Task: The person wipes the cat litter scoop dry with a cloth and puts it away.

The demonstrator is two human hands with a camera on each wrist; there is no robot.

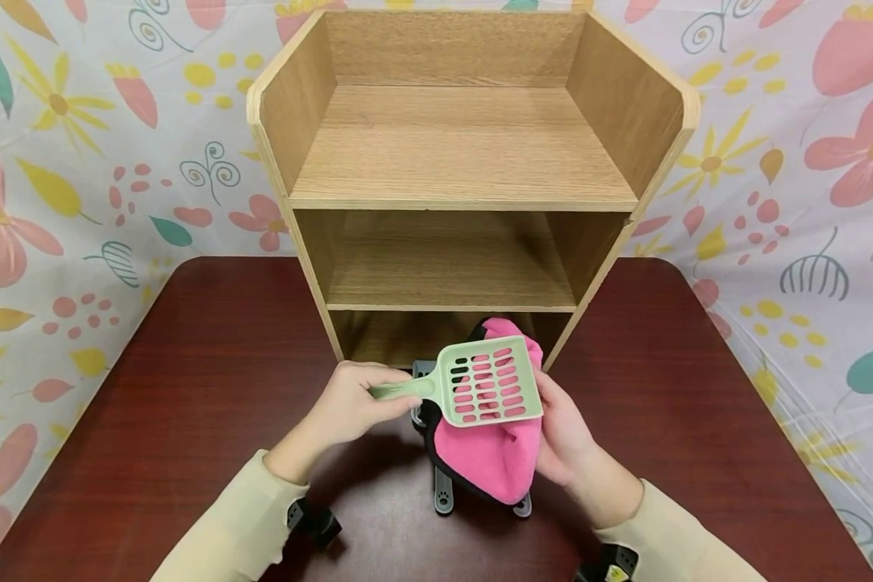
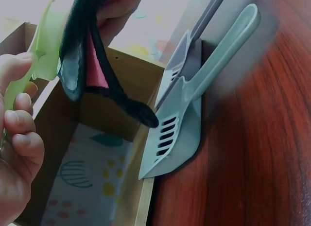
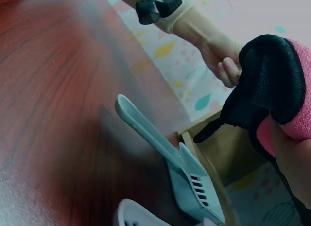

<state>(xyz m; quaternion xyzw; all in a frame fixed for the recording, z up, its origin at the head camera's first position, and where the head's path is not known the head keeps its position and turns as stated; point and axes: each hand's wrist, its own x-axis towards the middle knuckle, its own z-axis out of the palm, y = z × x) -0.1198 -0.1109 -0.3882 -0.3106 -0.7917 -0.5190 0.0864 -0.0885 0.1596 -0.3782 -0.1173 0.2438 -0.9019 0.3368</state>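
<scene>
My left hand (image 1: 349, 404) grips the handle of a pale green slotted litter scoop (image 1: 520, 412), with its slotted head toward the right. Behind and below the scoop is a pink fleece cloth item (image 1: 487, 469) with black edging, held by my right hand (image 1: 563, 432) at its right side. Pink shows through the scoop's slots. In the right wrist view the black trim (image 3: 265, 80) folds over the pink side and a narrow black end hangs down. Two grey scoops sit beneath on the table, the nearer grey scoop (image 2: 180, 124) tipped against the shelf's front edge.
A wooden shelf unit (image 1: 466, 153) with an open top and two lower compartments stands at the back of the dark red-brown table (image 1: 218, 420). The grey scoops' handles (image 1: 443, 493) point toward me. Behind hangs a flower-patterned cloth (image 1: 771, 202).
</scene>
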